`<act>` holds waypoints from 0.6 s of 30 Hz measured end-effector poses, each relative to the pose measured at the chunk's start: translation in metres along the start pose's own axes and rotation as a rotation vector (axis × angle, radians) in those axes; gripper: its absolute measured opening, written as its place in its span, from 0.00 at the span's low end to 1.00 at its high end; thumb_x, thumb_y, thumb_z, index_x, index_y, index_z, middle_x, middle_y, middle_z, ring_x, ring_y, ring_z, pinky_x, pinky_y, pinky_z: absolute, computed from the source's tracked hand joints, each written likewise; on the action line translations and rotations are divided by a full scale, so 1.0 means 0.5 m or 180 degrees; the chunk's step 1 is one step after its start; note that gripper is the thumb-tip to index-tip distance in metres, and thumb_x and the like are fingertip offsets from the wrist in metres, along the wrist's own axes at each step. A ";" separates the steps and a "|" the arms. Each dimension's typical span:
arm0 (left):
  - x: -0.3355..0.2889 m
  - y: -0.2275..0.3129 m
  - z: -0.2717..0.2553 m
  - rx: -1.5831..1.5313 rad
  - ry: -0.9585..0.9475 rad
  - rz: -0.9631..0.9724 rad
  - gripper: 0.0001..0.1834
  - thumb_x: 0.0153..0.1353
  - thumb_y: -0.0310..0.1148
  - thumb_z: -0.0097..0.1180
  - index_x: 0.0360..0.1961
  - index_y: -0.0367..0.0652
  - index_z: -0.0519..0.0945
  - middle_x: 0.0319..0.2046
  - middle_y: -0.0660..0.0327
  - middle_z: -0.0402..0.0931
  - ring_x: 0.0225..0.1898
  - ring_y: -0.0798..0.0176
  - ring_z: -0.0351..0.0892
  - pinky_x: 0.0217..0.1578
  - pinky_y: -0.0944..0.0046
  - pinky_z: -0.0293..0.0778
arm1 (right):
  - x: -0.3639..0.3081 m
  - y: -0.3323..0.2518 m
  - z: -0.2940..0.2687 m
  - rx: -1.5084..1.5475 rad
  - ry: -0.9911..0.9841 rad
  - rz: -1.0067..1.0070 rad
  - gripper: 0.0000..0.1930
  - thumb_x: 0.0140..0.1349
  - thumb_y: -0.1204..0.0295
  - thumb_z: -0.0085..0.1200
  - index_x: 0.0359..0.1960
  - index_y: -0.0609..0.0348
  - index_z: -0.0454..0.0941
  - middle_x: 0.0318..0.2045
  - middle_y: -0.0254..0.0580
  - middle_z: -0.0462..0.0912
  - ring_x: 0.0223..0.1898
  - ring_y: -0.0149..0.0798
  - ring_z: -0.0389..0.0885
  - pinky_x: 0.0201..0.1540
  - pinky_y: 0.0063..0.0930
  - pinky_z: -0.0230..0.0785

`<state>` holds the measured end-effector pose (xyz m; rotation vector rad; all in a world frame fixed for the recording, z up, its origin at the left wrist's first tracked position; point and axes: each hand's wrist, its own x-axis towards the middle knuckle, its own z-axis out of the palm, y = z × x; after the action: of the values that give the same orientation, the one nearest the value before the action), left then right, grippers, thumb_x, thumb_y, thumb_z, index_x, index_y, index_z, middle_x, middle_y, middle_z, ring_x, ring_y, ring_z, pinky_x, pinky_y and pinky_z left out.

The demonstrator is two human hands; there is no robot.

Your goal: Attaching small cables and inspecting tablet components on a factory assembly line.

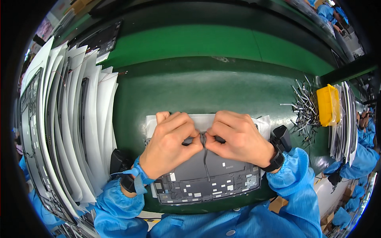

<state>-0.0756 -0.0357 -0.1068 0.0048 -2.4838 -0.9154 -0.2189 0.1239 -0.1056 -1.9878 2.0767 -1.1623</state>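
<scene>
A dark grey laptop cover panel (194, 178) lies in front of me on white sheets (258, 123), with small white stickers and a lined edge nearest my body. Over its upper middle, both hands meet with thumbs and fingers pinched. My left hand (170, 137) and my right hand (240, 139) grip the top of a thin dark cable (206, 160) from either side, and its loose tail hangs down over the panel. My fingertips hide the exact part they hold. A blue strap (139, 176) circles my left wrist.
Paper-separated panels (79, 119) stand stacked in a tall row at left. On the right, a heap of short dark and silver strips (305, 107) lies beside a yellow bin (328, 105), with more sheeted panels (345, 123) behind. Another panel (103, 37) rests at the far left.
</scene>
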 end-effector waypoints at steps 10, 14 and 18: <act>0.001 -0.007 -0.003 0.0150 -0.0077 0.0225 0.12 0.38 0.17 0.70 0.24 0.41 0.80 0.28 0.62 0.77 0.29 0.60 0.75 0.37 0.61 0.62 | -0.001 0.001 -0.001 -0.0058 -0.0006 0.0028 0.09 0.47 0.77 0.65 0.24 0.60 0.74 0.25 0.40 0.70 0.25 0.44 0.76 0.22 0.40 0.69; -0.001 -0.006 0.003 0.0084 -0.0006 0.0132 0.12 0.41 0.19 0.69 0.22 0.42 0.77 0.26 0.63 0.73 0.30 0.60 0.74 0.37 0.59 0.58 | 0.001 -0.002 0.001 -0.0306 -0.0093 -0.0108 0.11 0.49 0.75 0.65 0.22 0.59 0.71 0.25 0.39 0.69 0.26 0.42 0.76 0.21 0.38 0.69; -0.001 -0.004 0.004 0.0110 0.0024 0.0123 0.12 0.40 0.18 0.69 0.22 0.42 0.77 0.27 0.64 0.73 0.30 0.61 0.74 0.36 0.59 0.58 | -0.002 -0.003 0.005 -0.0290 -0.0007 -0.0163 0.11 0.43 0.82 0.65 0.23 0.59 0.72 0.22 0.38 0.68 0.22 0.41 0.74 0.20 0.36 0.67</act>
<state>-0.0767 -0.0359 -0.1097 -0.0280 -2.4838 -0.8548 -0.2162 0.1239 -0.1074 -2.0926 2.1268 -1.0914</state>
